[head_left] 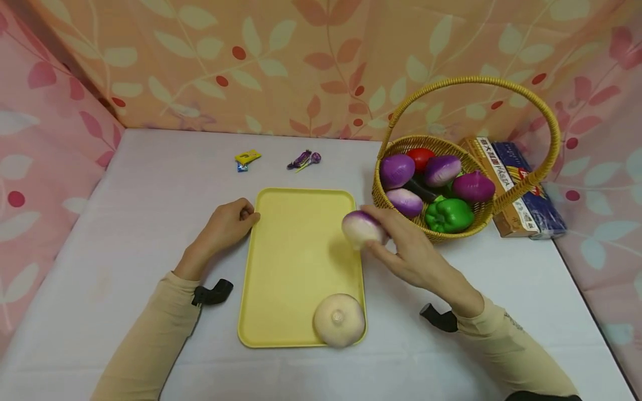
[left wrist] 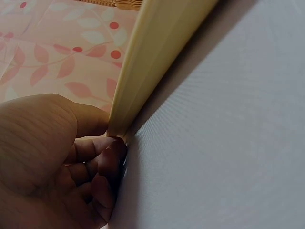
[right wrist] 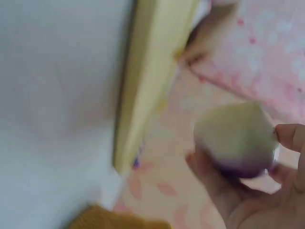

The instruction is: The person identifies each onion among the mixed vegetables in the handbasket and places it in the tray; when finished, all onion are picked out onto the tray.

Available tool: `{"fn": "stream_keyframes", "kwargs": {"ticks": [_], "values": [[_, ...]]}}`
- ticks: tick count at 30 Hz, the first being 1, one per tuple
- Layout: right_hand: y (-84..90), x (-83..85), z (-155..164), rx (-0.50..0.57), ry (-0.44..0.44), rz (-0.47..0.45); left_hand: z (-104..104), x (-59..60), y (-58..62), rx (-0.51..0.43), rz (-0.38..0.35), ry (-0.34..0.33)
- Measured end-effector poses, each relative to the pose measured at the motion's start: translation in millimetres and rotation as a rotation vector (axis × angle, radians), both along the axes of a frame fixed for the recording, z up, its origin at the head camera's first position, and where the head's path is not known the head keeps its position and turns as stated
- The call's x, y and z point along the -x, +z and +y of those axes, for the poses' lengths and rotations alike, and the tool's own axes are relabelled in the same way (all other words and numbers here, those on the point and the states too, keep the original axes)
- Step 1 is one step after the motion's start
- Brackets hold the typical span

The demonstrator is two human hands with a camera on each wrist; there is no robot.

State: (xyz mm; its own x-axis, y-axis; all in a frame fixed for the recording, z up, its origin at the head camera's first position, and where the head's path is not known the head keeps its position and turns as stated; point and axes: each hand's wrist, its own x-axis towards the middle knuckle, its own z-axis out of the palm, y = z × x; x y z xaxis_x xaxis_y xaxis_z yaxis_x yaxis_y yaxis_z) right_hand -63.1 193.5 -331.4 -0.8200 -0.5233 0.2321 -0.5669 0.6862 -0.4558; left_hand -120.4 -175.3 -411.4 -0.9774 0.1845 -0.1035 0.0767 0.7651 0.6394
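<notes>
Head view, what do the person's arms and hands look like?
The left sleeve and right sleeve are beige and reach the wrists; the right one has a small greyish marking. A bent black piece sits at the left wrist, another at the right. Left hand and right hand are ungloved.

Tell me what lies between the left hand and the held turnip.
The head view shows only the yellow tray, bare there, between the left hand and the turnip.
</notes>
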Motion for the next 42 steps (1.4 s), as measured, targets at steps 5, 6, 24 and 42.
{"fn": "stream_keyframes", "kwargs": {"ticks": [5,6,24,42], "values": [[-19.6,-8.5,-14.9,-0.124,0.12,-0.219,0.3,0.1,-1.1,0.004,-0.007,-0.001],[-23.2,-9.0,-16.5,-0.141,0.125,-0.249,0.3,0.0,-1.3,0.005,-0.007,-0.003],[-32.4,-6.7,-20.5,-0.239,0.083,-0.1,1.1,-1.5,-2.1,0.006,0.012,-0.003],[-29.5,-8.1,-21.1,-0.222,0.2,-0.143,0.6,-1.2,-0.7,-0.006,0.029,-0.005]]}}
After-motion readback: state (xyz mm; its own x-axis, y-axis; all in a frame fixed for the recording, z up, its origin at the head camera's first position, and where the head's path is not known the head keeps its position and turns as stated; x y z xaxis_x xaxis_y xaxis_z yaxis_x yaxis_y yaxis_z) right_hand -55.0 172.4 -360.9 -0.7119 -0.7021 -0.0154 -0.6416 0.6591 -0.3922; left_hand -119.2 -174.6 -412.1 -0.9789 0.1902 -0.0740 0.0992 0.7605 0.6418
